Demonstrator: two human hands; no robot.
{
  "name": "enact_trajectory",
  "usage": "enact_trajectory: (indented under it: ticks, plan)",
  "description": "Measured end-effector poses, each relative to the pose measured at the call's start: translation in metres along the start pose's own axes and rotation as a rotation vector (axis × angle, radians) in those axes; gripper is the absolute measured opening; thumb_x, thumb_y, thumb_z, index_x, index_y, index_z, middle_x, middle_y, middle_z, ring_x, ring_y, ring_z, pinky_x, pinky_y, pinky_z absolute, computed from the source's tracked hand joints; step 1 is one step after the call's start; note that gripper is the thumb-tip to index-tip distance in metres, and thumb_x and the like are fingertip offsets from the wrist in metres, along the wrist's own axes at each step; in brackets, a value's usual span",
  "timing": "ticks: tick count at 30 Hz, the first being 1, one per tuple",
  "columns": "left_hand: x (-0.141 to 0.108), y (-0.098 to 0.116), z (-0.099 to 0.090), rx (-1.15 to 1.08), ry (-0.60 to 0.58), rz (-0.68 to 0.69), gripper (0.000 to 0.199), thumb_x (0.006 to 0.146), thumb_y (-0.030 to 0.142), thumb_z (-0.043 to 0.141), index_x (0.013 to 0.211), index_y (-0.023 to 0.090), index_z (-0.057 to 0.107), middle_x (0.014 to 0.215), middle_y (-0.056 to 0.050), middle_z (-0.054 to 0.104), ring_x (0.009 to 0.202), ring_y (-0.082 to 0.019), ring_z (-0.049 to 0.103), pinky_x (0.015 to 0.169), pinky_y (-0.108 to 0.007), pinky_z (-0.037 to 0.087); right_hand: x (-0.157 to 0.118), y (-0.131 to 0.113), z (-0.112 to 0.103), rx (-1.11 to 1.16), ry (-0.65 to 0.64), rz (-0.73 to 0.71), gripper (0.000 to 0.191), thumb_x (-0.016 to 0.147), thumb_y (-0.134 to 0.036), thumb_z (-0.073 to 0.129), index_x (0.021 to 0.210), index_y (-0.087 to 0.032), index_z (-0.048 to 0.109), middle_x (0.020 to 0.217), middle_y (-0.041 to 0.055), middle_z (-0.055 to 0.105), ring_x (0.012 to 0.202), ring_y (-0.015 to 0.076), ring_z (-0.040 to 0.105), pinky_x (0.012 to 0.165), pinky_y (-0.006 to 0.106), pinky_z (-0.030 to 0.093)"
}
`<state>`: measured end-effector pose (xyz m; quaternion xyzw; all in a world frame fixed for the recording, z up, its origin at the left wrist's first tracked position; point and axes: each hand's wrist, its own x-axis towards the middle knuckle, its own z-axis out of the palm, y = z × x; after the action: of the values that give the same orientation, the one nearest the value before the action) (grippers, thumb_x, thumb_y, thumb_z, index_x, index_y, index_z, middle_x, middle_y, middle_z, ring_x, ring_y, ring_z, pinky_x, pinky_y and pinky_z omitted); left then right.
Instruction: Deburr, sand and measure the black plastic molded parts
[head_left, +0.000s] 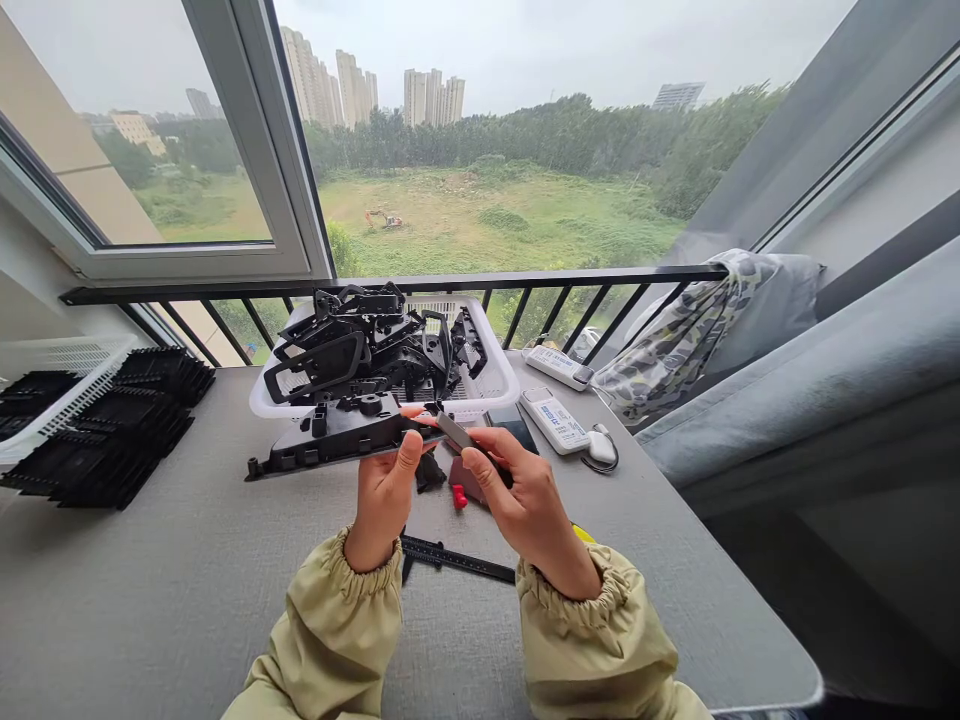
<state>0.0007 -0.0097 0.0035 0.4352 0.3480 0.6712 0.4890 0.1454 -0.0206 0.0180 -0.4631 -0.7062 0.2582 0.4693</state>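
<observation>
My left hand (386, 495) is closed around the right end of a long black plastic part (337, 440), which has clips along its edge and is held above the table. In my right hand (529, 505) is a flat, dark grey-brown bar (457, 435), gripped between thumb and fingers. Its far end meets or lies very near the part's right end; I cannot tell if they touch. Beneath my hands lie a small red piece (459, 496), a small black piece (430, 472) and a black caliper (457, 560).
Behind the part, a white basket (495, 385) holds a heap of black plastic parts (375, 340). Stacked black grid-like pieces (112, 430) sit at the left beside another white basket (71, 352). Two white power banks (555, 420) lie at the right, before a railing (450, 284).
</observation>
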Motion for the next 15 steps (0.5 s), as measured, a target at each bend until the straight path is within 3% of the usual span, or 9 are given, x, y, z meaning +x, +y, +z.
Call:
enact_trajectory:
  ticks: [6,11,15]
  plan:
    - [-0.0025,-0.0042,-0.0040,0.111,-0.071,0.077,0.033,0.085,0.042,0.059,0.110,0.021,0.063,0.104,-0.008,0.070,0.100,-0.021,0.064,0.094,-0.038,0.049,-0.0006,-0.0045,-0.0013,-0.118,-0.057,-0.005,0.023,0.093,-0.033,0.047,0.101,-0.018,0.062,0.077,0.0035,0.068,0.063,0.0143,0.058,0.057,0.024,0.044]
    - [-0.0031,-0.0071,-0.0059,0.152,-0.065,0.137,0.029,0.087,0.039,0.058,0.109,0.022,0.064,0.114,-0.008,0.065,0.108,-0.023,0.061,0.099,-0.040,0.045,-0.0003,-0.0050,-0.0054,-0.115,-0.035,0.021,0.022,0.093,-0.032,0.048,0.099,-0.017,0.063,0.082,0.0039,0.070,0.064,0.0142,0.059,0.060,0.024,0.045]
    - [-0.0034,-0.0056,-0.0061,0.159,-0.079,0.118,0.032,0.086,0.041,0.058,0.111,0.022,0.063,0.111,-0.008,0.067,0.107,-0.023,0.061,0.098,-0.040,0.045,-0.0016,-0.0062,-0.0052,-0.086,-0.060,-0.023,0.021,0.092,-0.032,0.049,0.099,-0.018,0.063,0.083,0.0043,0.070,0.066,0.0150,0.061,0.062,0.025,0.047]
